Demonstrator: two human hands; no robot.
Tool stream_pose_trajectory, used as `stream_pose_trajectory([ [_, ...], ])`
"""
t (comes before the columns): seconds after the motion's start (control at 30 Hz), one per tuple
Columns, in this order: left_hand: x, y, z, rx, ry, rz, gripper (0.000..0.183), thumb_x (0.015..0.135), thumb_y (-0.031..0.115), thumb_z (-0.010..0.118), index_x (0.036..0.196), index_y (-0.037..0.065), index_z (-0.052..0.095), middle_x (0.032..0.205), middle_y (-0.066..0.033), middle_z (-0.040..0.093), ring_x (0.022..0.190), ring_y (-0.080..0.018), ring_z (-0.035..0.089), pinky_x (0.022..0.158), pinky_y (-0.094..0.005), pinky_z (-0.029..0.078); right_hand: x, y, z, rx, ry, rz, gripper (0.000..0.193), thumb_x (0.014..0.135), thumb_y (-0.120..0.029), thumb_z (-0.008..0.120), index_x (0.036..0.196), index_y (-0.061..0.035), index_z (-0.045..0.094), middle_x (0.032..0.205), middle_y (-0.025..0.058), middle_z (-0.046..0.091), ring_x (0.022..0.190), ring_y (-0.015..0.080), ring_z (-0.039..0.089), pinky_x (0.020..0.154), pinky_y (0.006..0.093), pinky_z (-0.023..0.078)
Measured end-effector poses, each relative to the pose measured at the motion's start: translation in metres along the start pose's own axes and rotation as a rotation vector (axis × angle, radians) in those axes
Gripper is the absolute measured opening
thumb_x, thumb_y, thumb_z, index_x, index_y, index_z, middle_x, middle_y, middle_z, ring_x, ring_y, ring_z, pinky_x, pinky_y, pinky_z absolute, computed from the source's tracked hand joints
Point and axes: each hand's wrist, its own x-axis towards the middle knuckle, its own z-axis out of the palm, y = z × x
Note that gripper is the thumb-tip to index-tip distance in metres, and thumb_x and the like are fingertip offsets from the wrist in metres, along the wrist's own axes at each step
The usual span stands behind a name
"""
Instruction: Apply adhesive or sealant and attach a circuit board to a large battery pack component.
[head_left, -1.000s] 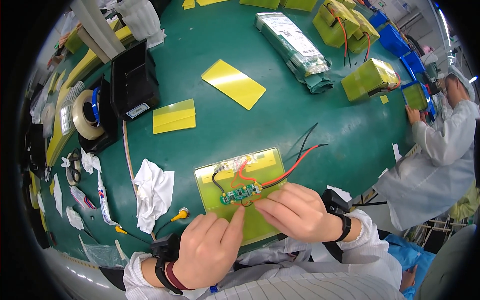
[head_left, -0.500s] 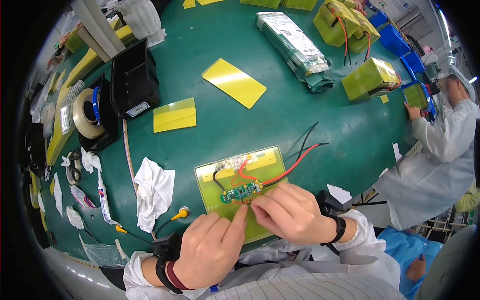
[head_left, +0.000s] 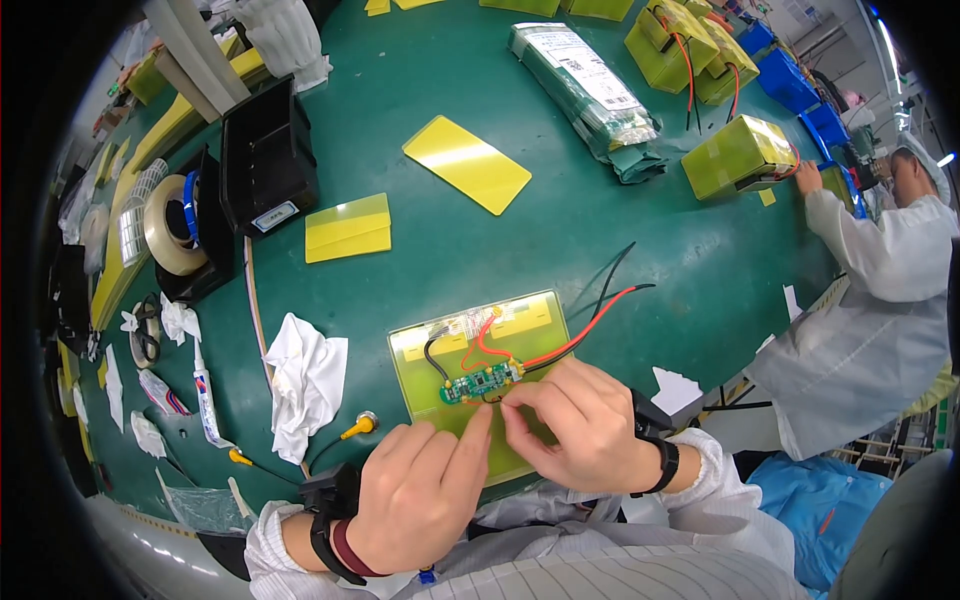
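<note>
A flat yellow-green battery pack (head_left: 417, 398) lies in front of me, with a green circuit board (head_left: 482, 383) on top. Thick red wires (head_left: 593, 322) and black wires run off the board to the right. My left hand (head_left: 425, 490) rests over the pack's near left part, index finger stretched to the board's lower edge; its thumb is hidden. From the right, my right hand (head_left: 580, 425) brings thumb and index finger together by the same edge, at a thin dark wire (head_left: 490, 400). The fingertips of both hands are close to each other.
Left of the pack lie a crumpled white cloth (head_left: 308, 385), a yellow-ended cable (head_left: 358, 427) and a white tube (head_left: 207, 400). Beyond are yellow sheets (head_left: 467, 165), a black bin (head_left: 268, 155) and a wrapped parcel (head_left: 585, 95). A co-worker (head_left: 870, 280) works at the right.
My right hand has shifted slightly, its fingers bent more by the board's edge. My left hand stays nearly in place. The co-worker's arm has reached farther away along the table.
</note>
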Motion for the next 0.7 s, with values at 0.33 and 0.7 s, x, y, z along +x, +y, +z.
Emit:
stream_pose_trajectory([
  [0.33, 0.001, 0.000, 0.001, -0.021, -0.026, -0.011, 0.039, 0.082, 0.003, 0.073, 0.120, -0.006, 0.070, 0.069, -0.0047, 0.046, 0.063, -0.0209, 0.052, 0.056, -0.0356, 0.044, 0.002, -0.010, 0.000, 0.014, 0.001, 0.118, 0.018, 0.072, 0.000, 0.080, 0.082, -0.0048, 0.066, 0.064, 0.0037, 0.052, 0.054, 0.0205, 0.052, 0.048, 0.0344, 0.040],
  [0.7, 0.003, 0.000, 0.004, -0.018, -0.017, -0.004, 0.039, 0.083, 0.004, 0.075, 0.119, -0.007, 0.069, 0.071, -0.0063, 0.048, 0.064, -0.0220, 0.053, 0.058, -0.0363, 0.047, 0.002, -0.011, 0.000, 0.048, -0.014, 0.165, 0.016, 0.074, 0.000, 0.081, 0.081, -0.0048, 0.067, 0.061, 0.0019, 0.048, 0.051, 0.0179, 0.047, 0.047, 0.0342, 0.035],
])
